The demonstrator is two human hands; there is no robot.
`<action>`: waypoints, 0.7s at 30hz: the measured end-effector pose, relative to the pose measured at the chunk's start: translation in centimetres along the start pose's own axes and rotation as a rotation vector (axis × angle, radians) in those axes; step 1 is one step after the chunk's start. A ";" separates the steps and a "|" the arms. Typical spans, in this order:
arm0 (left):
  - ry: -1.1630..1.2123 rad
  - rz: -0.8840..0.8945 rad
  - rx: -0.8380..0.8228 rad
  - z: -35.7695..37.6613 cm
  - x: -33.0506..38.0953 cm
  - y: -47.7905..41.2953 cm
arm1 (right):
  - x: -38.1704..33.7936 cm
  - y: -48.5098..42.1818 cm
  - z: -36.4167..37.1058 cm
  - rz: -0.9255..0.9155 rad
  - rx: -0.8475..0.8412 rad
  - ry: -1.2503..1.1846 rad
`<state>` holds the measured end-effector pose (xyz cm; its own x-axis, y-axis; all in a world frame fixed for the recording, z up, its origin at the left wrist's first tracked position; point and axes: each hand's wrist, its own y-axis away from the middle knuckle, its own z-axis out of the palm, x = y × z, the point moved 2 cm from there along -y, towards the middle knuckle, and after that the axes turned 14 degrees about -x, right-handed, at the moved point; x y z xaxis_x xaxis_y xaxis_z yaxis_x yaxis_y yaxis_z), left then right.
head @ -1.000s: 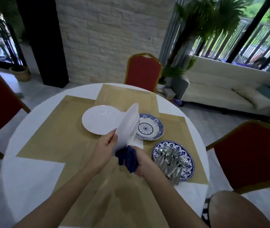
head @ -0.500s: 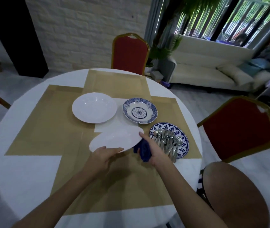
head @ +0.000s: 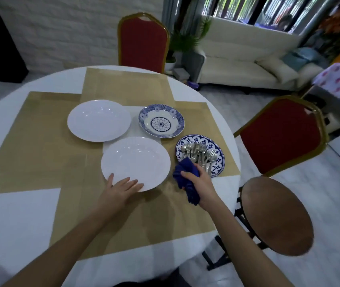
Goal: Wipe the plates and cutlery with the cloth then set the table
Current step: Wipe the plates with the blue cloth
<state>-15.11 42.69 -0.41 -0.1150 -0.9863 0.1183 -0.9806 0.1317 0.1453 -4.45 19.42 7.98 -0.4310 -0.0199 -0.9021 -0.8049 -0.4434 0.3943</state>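
Two white plates lie flat mid-frame: the farther plate [head: 99, 120] and the nearer plate [head: 135, 162], which was held above the table [head: 15, 214] half a second ago. Its lower rim is touched by the left hand [head: 120, 188], fingers straight. The cloth [head: 183, 171] is gripped by the right hand [head: 200, 181], just right of it, beside the cutlery [head: 198, 153]

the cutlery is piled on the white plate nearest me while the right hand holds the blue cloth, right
Not quite. The head view shows the cutlery piled on the blue-patterned plate, which sits just right of the near white plate. That white plate holds nothing. The right hand does hold the blue cloth.
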 end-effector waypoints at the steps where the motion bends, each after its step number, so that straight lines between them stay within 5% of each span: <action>1: -0.015 0.003 0.011 0.5 0.2 0.0 | -0.1 0.4 -1.2 -0.048 0.034 -0.019; 6: 0.104 -0.114 0.045 1.9 1.2 0.4 | -0.2 2.6 -6.5 -0.226 0.375 0.071; 11: 0.149 -0.168 0.000 1.3 2.1 -0.1 | 4.0 3.5 -10.6 -0.174 0.643 0.548; 21: 0.136 -0.156 -0.042 1.4 2.2 -0.3 | 9.4 1.4 -9.3 0.296 0.395 1.386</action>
<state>-15.29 40.40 -1.56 0.0628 -0.9729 0.2225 -0.9770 -0.0145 0.2125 -5.84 10.23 -1.58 -0.0530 -0.9894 -0.1354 -0.9139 -0.0066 0.4058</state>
